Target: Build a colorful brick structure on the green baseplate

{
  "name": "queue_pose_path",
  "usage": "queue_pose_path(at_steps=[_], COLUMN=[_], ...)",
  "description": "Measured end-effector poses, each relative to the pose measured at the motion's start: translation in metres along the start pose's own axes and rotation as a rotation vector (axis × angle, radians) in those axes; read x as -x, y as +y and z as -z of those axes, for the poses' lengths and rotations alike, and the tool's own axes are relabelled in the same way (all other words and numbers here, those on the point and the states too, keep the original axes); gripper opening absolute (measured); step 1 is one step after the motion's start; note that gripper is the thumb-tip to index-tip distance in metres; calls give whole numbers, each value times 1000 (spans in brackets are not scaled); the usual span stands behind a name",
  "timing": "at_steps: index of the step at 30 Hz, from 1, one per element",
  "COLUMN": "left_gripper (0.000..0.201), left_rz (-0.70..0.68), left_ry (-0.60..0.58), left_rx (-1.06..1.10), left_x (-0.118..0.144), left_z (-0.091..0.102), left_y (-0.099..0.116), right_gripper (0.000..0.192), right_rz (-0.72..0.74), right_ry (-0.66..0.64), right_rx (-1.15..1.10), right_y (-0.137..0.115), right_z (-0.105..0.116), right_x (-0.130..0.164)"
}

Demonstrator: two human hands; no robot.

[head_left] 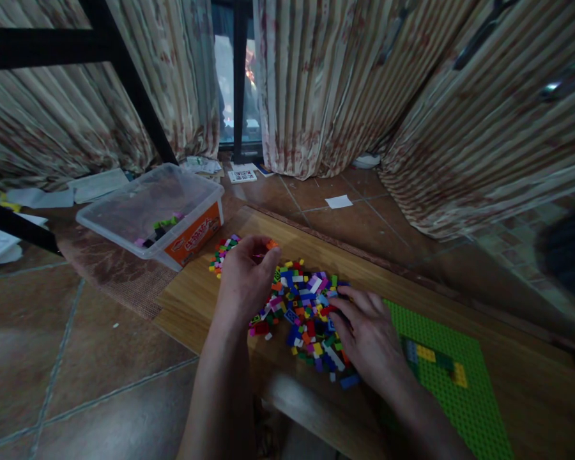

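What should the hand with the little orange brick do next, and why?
Probably carry it across to the green baseplate. The left hand pinches the orange brick in its fingers above the brick pile, while the right hand rests on the pile. The baseplate has only a few bricks on it.

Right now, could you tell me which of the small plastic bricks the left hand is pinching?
The small orange plastic brick, pinched at the left hand fingertips, raised above the loose multicoloured brick pile on the wooden board.
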State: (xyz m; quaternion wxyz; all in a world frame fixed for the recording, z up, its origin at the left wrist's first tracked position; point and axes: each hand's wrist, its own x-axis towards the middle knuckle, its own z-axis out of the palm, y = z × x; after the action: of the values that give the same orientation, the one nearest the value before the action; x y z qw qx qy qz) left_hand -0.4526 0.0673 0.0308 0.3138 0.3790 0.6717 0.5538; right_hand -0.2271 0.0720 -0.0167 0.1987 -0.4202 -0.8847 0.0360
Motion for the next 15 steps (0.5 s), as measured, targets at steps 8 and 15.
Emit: queue_pose_path(at_steps=[8, 15], left_gripper=[23, 28], left_rz=[16, 29], left_ry=[-8, 7], left_rx=[28, 48], left_x=[1, 0], left_z=[1, 2], left_y=[0, -1], right_gripper=[25, 20], right_rz=[-22, -69], right_ry=[-34, 60], right_rx=[29, -34], right_y=[13, 6], right_z=[7, 2], right_x=[13, -11])
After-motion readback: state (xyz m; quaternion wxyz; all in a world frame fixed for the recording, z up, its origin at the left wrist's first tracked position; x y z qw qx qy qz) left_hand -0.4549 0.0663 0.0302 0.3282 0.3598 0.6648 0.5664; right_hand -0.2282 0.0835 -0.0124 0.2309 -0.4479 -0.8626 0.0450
